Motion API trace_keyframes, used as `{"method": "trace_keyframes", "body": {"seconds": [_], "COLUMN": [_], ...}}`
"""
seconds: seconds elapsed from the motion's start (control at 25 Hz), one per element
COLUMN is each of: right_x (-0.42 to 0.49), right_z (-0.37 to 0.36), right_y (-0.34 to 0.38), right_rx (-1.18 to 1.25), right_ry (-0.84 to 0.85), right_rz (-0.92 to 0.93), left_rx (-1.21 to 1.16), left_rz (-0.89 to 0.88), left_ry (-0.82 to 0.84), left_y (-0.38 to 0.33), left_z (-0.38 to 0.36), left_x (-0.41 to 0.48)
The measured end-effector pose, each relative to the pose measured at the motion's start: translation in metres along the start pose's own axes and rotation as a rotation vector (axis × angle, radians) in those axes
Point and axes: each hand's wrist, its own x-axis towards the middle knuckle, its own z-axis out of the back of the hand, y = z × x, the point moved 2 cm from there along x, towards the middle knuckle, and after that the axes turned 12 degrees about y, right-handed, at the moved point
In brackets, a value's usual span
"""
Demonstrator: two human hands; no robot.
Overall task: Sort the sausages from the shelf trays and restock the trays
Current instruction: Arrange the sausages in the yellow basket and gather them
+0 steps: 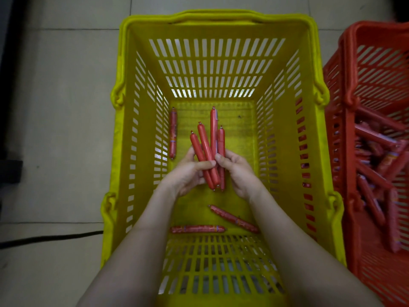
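Note:
Both my hands reach down into a yellow slotted basket (124,129). My left hand (188,173) grips a bunch of several red sausages (208,149) that fan upward. My right hand (238,171) holds the same bunch from the right side, its fingers curled on the rightmost sausages. Three loose red sausages lie on the basket floor: one upright along the left wall (173,134), one flat near the front (197,229), one slanted at the front right (233,218).
A red slotted basket (354,69) stands right beside the yellow one and holds many red sausages (376,165). Both baskets sit on a grey tiled floor (59,107). A dark cable (51,238) runs across the floor at lower left.

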Motion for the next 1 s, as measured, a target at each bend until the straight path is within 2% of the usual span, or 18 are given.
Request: {"method": "trace_keyframes", "body": {"seconds": [0.2,0.4,0.56,0.68,0.8,1.0], "right_x": [0.001,-0.009,-0.031,-0.073,-0.145,-0.313], "right_z": [-0.007,-0.008,-0.016,-0.03,-0.051,-0.097], "right_y": [-0.001,0.006,0.041,0.085,0.14,0.215], "right_rx": [0.057,-0.014,-0.105,-0.159,-0.205,-0.2], "right_ry": [-0.025,-0.029,-0.035,-0.131,-0.24,-0.347], "right_rz": [-0.007,0.006,0.038,0.154,0.312,0.547], "left_rx": [0.103,0.266,0.331,0.367,0.452,0.607], "left_rz": [-0.087,-0.173,-0.174,-0.132,-0.109,-0.21], "left_ry": [-0.126,-0.125,-0.089,0.012,0.186,0.507], "left_y": [0.013,0.007,-0.013,-0.041,-0.065,-0.081], "left_z": [0.003,-0.009,-0.035,-0.082,-0.149,-0.282], "left_x": [0.007,0.006,-0.01,-0.039,-0.079,-0.181]}}
